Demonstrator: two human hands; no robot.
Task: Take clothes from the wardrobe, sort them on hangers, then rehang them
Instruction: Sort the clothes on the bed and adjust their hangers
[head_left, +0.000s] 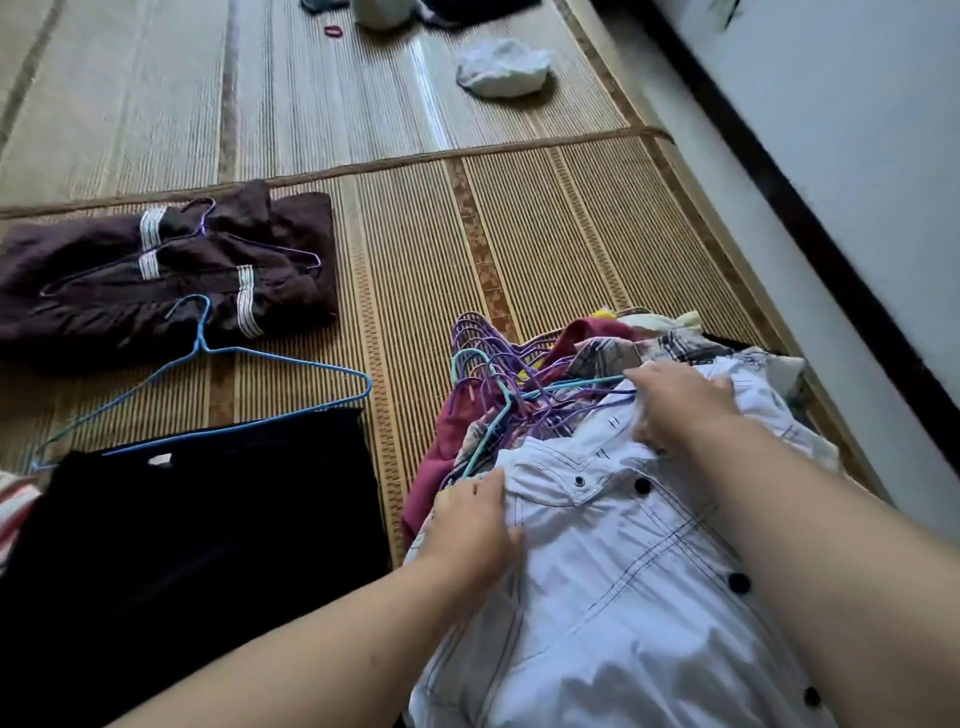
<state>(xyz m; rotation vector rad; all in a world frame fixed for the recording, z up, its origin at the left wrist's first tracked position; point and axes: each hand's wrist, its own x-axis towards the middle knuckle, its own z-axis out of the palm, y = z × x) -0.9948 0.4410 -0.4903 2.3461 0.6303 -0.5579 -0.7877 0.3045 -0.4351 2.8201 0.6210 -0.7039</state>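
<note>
A white shirt with dark buttons and dark stitching lies on top of a pile of clothes on the mat at the lower right. My left hand grips the shirt's left shoulder. My right hand grips the cloth at the collar. A bundle of purple and teal wire hangers sticks out of the pile just beyond my hands. To the left, a blue wire hanger lies across the top of a black garment. A dark brown garment with white stripes carries a thin hanger farther left.
Woven straw mats cover the floor. A crumpled white cloth lies at the far end, with a small red band and other items near the top edge. A light wall with a dark base strip runs along the right.
</note>
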